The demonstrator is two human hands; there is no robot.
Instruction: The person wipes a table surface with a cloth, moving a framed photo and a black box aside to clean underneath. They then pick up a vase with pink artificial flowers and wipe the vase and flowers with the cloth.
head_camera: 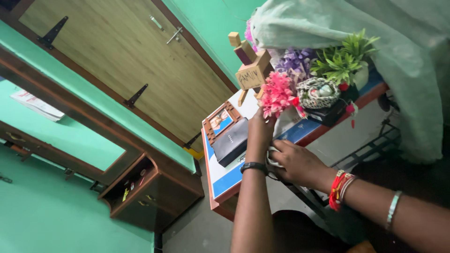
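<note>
Left hand grips pink flowers (stems hidden); right hand clutches cloth.

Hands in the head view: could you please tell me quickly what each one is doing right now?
Left hand: closed on the pink artificial flower bunch.
Right hand: gripping a crumpled white cloth.

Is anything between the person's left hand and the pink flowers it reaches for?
Nothing visible does. The left hand is already up against the base of the pink flowers. The right hand sits beside it, gripping a pale cloth under the bunch.
</note>
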